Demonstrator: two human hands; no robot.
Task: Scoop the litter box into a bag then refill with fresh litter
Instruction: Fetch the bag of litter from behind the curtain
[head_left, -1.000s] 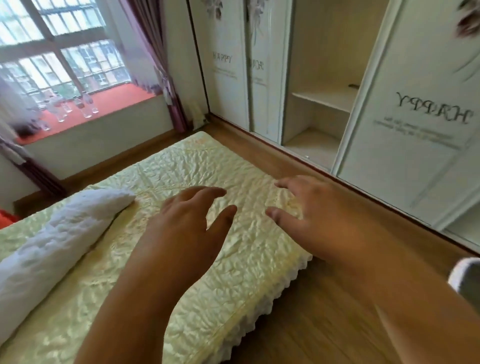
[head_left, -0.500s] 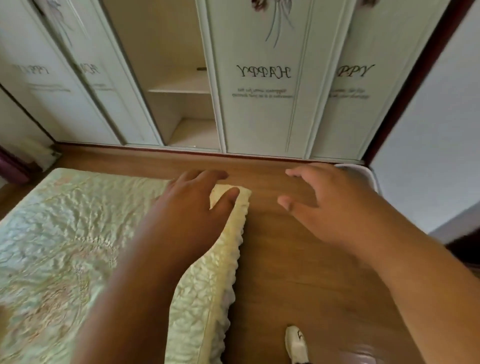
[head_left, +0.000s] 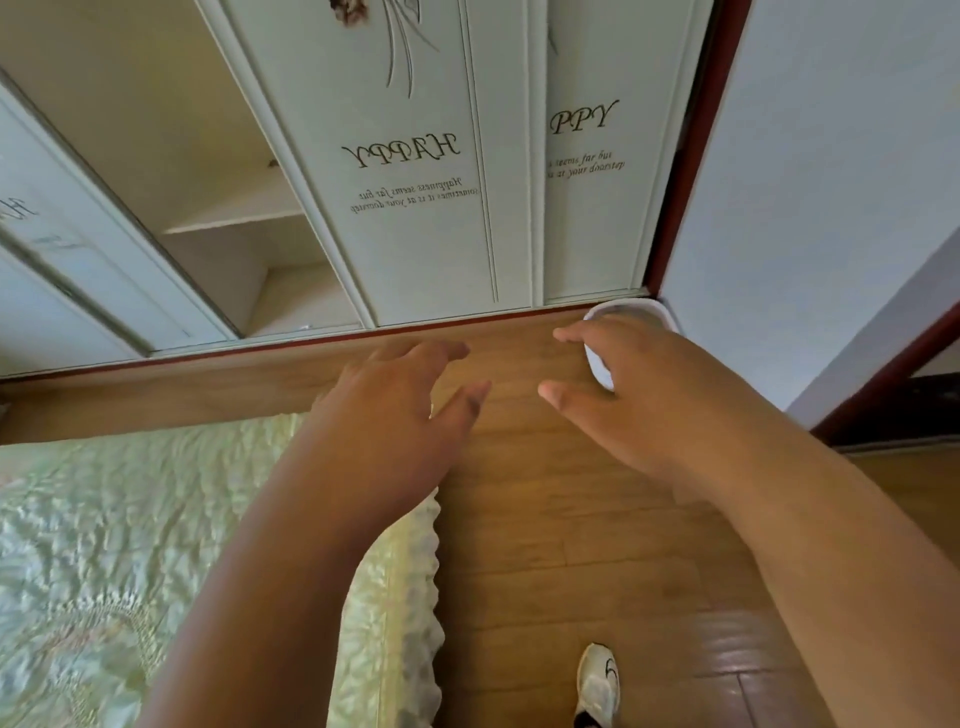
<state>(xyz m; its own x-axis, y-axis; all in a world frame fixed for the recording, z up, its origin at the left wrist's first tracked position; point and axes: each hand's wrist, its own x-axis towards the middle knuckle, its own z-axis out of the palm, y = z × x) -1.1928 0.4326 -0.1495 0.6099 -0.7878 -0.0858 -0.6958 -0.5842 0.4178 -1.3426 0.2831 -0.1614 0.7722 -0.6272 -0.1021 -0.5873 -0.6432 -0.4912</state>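
Progress: nothing scooped or refilled yet. Left hand (head_left: 395, 415) and right hand (head_left: 639, 400): each grip spread, empty. White litter box (head_left: 631, 312) lay partly hidden just beyond right grip.

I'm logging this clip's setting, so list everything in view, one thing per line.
Wardrobe: one, white with "HAPPY" lettering, along the far wall; one section open, showing bare shelves.
Bed cover: one, pale yellow-green, quilted, lower left.
Floor: one, brown wood, centre.
Wall: one, pale grey-white, right.
White container: one, in the corner where wardrobe meets wall, mostly hidden by the right hand; contents not visible.
Shoe: one, white, bottom centre on the floor.
Left hand: one, fingers spread, holding nothing.
Right hand: one, fingers spread, holding nothing.
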